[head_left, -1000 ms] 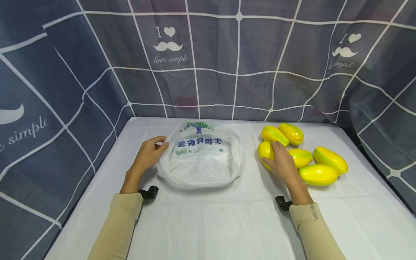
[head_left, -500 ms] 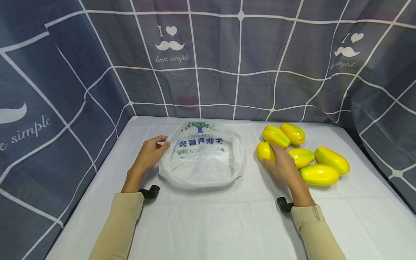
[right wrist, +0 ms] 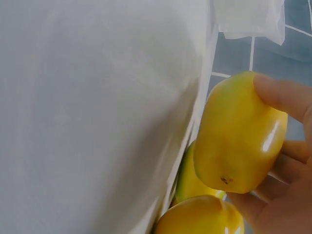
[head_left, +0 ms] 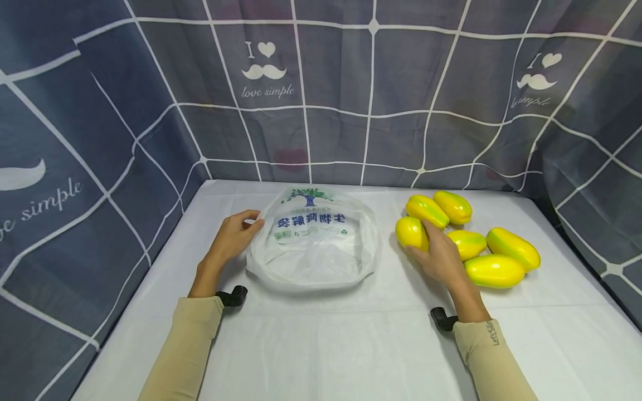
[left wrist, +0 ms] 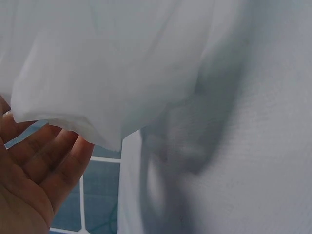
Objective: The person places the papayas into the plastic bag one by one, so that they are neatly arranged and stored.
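So, both sleeved forearms (head_left: 183, 345) reached forward over a white tablecloth (head_left: 321, 356). The right hand (head_left: 443, 253) was wrapped around a yellow fruit (head_left: 410, 234), thumb opposite the fingers, with five more fruits (head_left: 494, 271) close by. The left hand (head_left: 233, 238) touched the left edge of a plastic bag (head_left: 313, 256); couldn't tell if it was pinching. Behind the table hung a dark gridded curtain (head_left: 336, 72).

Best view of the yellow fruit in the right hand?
Right wrist: the yellow fruit looks large and nearly whole, the dark mark on its end visible, the right hand gripping it. Head shows it smaller, partly covered by that hand. Left wrist doesn't show it.
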`<state>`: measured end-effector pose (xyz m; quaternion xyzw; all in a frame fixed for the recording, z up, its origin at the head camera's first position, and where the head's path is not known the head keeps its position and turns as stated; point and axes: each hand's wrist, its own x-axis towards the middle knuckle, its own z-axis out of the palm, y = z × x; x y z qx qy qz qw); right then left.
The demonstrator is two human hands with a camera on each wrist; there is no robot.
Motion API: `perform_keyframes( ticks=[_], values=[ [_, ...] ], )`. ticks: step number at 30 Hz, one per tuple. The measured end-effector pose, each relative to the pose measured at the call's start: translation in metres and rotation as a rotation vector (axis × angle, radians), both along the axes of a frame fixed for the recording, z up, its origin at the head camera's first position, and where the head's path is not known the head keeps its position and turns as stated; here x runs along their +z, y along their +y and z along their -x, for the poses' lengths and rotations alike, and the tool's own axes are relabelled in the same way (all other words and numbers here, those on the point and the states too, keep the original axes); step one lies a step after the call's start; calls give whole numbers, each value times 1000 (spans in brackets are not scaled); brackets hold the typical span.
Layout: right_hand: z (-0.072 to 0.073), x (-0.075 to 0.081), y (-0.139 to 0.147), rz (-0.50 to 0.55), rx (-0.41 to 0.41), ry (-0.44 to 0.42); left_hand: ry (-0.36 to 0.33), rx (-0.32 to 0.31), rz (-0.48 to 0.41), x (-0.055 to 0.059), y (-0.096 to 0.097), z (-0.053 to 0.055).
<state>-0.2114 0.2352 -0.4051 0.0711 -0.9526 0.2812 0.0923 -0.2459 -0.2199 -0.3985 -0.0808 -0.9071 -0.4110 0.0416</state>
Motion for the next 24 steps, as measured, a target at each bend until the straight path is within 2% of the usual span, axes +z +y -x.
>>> perform_keyframes(
  ticks=[5,15,24],
  values=[
    [-1,3,-3,0,-7,43,-1,1,4,-1,-1,1],
    [-3,7,-7,13,49,178,12,8,9,-2,1,3],
    [-7,16,-17,66,60,253,45,31,11,-2,1,3]
  ],
)
